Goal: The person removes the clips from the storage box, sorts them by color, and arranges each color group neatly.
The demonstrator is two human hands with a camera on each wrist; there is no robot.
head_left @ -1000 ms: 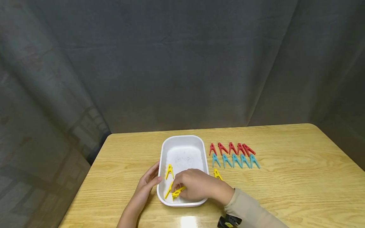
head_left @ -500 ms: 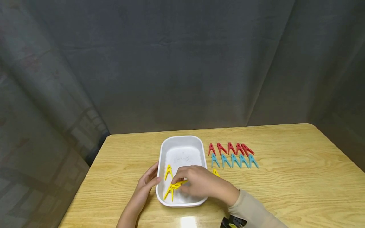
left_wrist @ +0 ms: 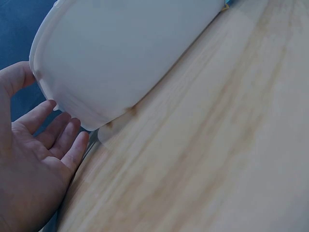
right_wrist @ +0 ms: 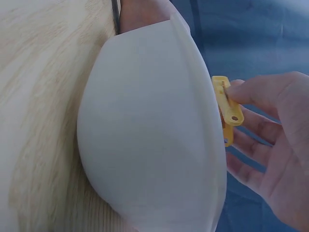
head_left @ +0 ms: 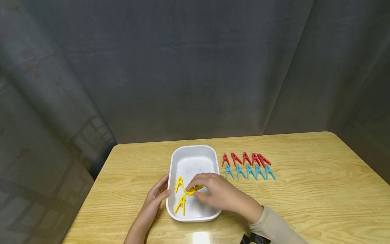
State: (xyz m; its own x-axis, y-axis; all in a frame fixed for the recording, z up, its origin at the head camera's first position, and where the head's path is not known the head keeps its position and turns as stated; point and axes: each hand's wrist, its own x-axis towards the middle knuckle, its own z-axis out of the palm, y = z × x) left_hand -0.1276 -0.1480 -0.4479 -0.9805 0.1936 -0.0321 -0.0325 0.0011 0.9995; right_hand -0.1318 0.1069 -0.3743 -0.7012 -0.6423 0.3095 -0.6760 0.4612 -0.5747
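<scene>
My left hand (head_left: 157, 196) touches the left side of a white plastic tray (head_left: 195, 147), thumb at the rim and relaxed fingers against the outer wall. In the left wrist view the palm of the left hand (left_wrist: 43, 150) faces the tray (left_wrist: 130, 53). Over the tray's inside, my right hand (head_left: 213, 193) pinches a yellow clothespin (head_left: 191, 192) between thumb and fingers. The right wrist view shows that clothespin (right_wrist: 227, 104) above the rim, partly hidden by the tray. Two yellow clothespins lie at the tray's left: an upper one (head_left: 180, 184) and a lower one (head_left: 182, 204).
Right of the tray, several red clothespins (head_left: 245, 158) lie in a row on the wooden table (head_left: 310, 189). A row of several blue clothespins (head_left: 250, 172) lies just in front of them. A dark curtain (head_left: 195, 84) hangs behind the table.
My right hand has moved up the tray with the yellow clothespin, away from the lower yellow one, which now shows fully. A yellow clothespin on the table has become almost hidden behind it.
</scene>
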